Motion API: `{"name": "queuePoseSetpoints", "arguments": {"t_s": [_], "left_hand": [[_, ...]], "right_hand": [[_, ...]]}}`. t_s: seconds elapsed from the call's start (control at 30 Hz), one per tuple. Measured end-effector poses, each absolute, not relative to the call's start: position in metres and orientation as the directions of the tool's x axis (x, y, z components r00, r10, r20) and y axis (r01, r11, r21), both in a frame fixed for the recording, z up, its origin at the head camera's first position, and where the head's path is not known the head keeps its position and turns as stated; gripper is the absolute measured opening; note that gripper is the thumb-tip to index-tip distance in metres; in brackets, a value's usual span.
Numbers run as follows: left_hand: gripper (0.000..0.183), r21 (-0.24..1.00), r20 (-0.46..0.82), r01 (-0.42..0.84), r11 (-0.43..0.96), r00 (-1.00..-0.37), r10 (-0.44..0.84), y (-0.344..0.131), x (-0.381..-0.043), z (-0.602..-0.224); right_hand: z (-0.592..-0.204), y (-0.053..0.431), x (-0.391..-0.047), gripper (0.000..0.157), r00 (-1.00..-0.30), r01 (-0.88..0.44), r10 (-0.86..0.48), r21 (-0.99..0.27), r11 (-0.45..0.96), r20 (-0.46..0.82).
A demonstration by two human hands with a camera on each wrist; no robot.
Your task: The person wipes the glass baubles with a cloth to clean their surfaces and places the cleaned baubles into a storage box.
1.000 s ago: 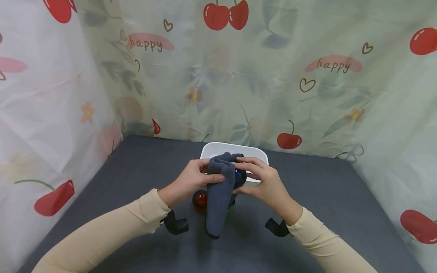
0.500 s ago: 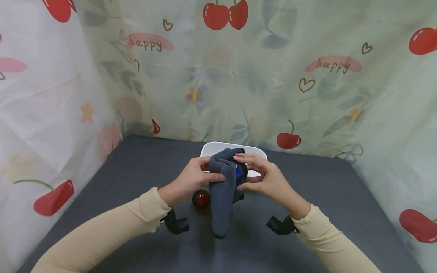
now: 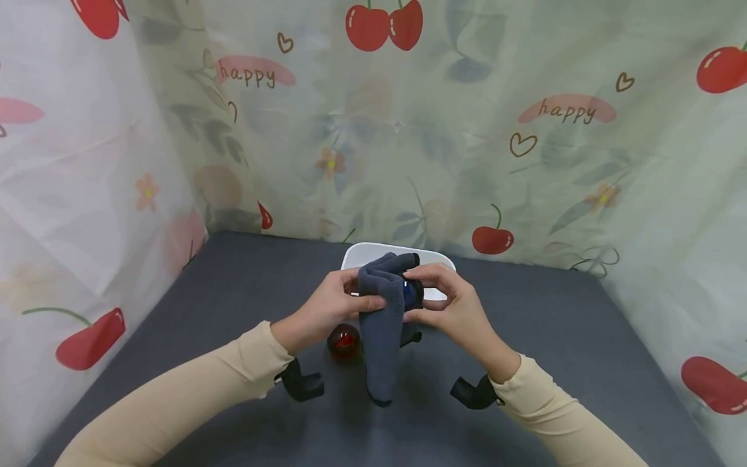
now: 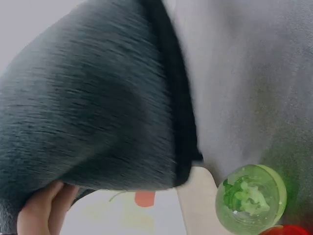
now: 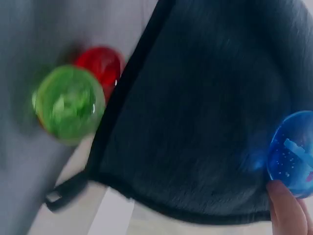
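My left hand pinches a folded dark grey cloth, thumb on the near side. The cloth's long end hangs down over the table. My right hand grips a clear blue ball between thumb and fingers, its left side against the cloth. Small pale shapes show inside the blue ball in the right wrist view. A red ball sits on the table left of the cloth. Beside it, a green ball shows in the left wrist view; the cloth hides it from the head view.
A white rectangular bin stands just behind the hands, its front partly hidden. The dark grey tabletop extends to both sides. Printed curtains hang round the back and sides. Black wrist mounts stick out under the forearms.
The cloth has shifted slightly right, its hanging end too. My right hand has moved a little, with its fingers and the blue ball changing position against the cloth. The red ball stays put.
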State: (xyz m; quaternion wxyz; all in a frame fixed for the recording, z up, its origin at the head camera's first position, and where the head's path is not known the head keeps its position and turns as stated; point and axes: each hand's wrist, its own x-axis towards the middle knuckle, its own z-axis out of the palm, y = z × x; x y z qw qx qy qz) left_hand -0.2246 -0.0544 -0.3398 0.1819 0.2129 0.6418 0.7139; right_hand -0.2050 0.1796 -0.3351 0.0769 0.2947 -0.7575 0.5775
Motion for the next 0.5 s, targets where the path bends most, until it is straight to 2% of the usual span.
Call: {"name": "queuePoseSetpoints", "arguments": {"t_s": [0.07, 0.17, 0.4, 0.43, 0.5], "left_hand": [[0.05, 0.994, 0.072, 0.016, -0.107, -0.838, 0.542, -0.054, -0.224, -0.34], [0.051, 0.994, 0.076, 0.024, -0.103, -0.841, 0.536, -0.054, -0.224, -0.34], [0.039, 0.992, 0.125, 0.107, -0.065, -0.876, 0.466, -0.051, -0.222, -0.339], [0.038, 0.992, 0.128, 0.113, -0.059, -0.881, 0.455, -0.051, -0.222, -0.339], [0.037, 0.992, 0.128, 0.113, -0.06, -0.886, 0.446, -0.051, -0.222, -0.338]], "right_hand": [[-0.334, 0.179, -0.204, 0.06, -0.802, -0.534, -0.398, -0.834, 0.141, 0.446], [-0.33, 0.18, -0.205, 0.06, -0.762, -0.587, -0.458, -0.787, 0.19, 0.458], [-0.327, 0.188, -0.211, 0.059, -0.606, -0.795, -0.511, -0.475, 0.377, 0.61], [-0.328, 0.188, -0.211, 0.059, -0.589, -0.808, -0.509, -0.443, 0.389, 0.627], [-0.33, 0.189, -0.211, 0.058, -0.596, -0.803, -0.492, -0.463, 0.376, 0.634]]}}
